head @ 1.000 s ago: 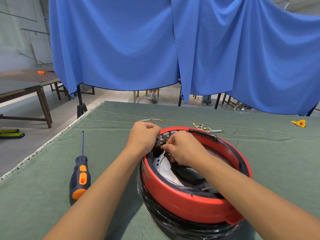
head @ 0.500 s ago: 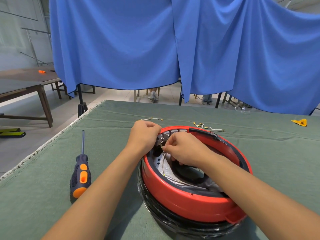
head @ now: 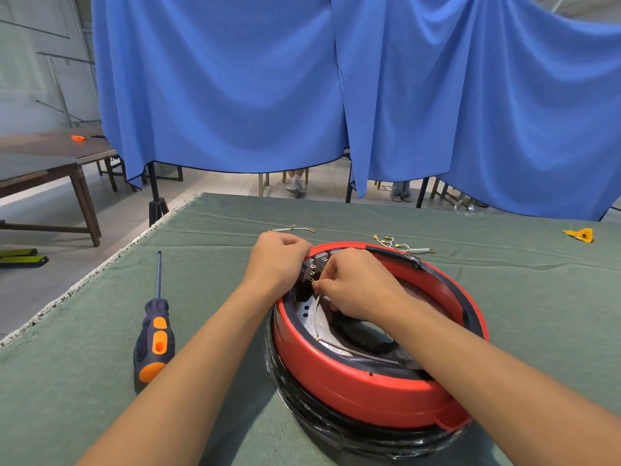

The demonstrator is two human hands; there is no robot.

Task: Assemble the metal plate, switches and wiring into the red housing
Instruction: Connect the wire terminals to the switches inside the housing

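Observation:
The round red housing (head: 363, 388) lies open side up on the green table, on top of a black ring. Inside it a silver metal plate (head: 311, 326) shows at the left. A grey switch block (head: 314, 265) with metal tabs sits at the housing's far-left rim. My left hand (head: 279, 260) grips the rim and the switch block from outside. My right hand (head: 356, 284) pinches the brass end of a white wire (head: 317, 314) at the switch tabs. The wire curves down over the plate to a second brass terminal.
A screwdriver (head: 154, 334) with a black and orange handle lies left of the housing. Loose wires with brass terminals (head: 396, 243) and another wire (head: 292, 228) lie behind it. A yellow piece (head: 579, 235) sits far right. The table's left edge (head: 100, 267) runs diagonally.
The white wire now hangs in a longer curve over the plate. My right hand has shifted slightly at the switch tabs. My left hand has stayed on the rim.

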